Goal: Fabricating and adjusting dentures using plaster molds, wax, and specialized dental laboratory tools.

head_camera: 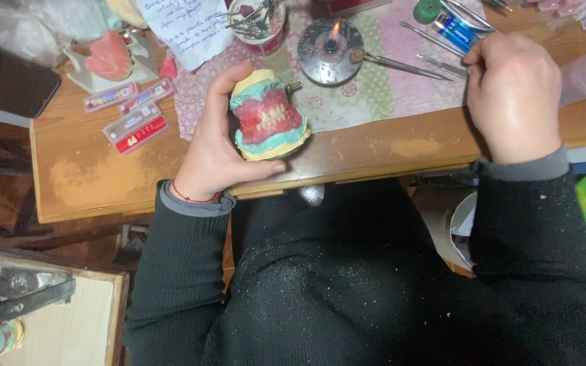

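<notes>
My left hand (215,146) grips a dental model (269,115): pink wax gums with a row of teeth, set on green and yellow plaster bases, held just above the wooden table's (89,183) front edge. My right hand (513,95) rests curled at the right of the table, its fingertips on a thin metal instrument (445,64) lying on the patterned cloth (367,95). A small round metal burner (330,42) with a lit flame stands behind the model, with another metal tool resting on its rim.
Tooth cards (137,125) in red and clear strips lie at the left, near a second pink model on a white stand (110,61). A jar of metal tools (256,24), a handwritten paper (184,24), a blue lighter (457,30) and a dark phone (8,74) sit at the back.
</notes>
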